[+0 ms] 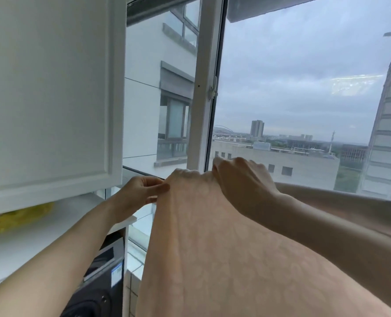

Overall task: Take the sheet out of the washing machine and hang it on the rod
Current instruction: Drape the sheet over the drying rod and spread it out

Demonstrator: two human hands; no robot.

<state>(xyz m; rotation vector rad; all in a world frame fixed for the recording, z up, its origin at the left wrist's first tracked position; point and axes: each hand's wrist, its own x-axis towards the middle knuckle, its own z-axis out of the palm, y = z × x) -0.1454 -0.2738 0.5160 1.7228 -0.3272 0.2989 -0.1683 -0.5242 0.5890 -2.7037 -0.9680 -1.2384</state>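
- The sheet [224,248], a pale beige cloth with a faint woven pattern, is already out of the washing machine [98,291], whose dark front shows at about 7 o'clock, under the white counter [29,243].
- The sheet fills the lower middle of the view and rises to a bunched top edge just below centre, with more cloth trailing off toward 3 o'clock.
- The left hand [137,193], at about 9 o'clock from that top edge, has its grip closed on the cloth, thumb and fingers pinching the edge.
- The right hand [240,179], at about 2 o'clock from the left, curls its fingers over the bunched top, so its grip is also holding the sheet.
- Both hands are held up in front of the window [292,88], with the white cabinet door [52,92] at 10 o'clock.
- I cannot make out the rod; it may lie under the fold between the hands, but the cloth hides whatever is there.
- My judgement: the first half of the task is done, and the hanging is either in hand or just beginning.
- What seems left is to get the sheet draped over the rod and spread evenly along it.
- A yellow object [23,217] lies on the counter at 9 o'clock, too blurred to identify.
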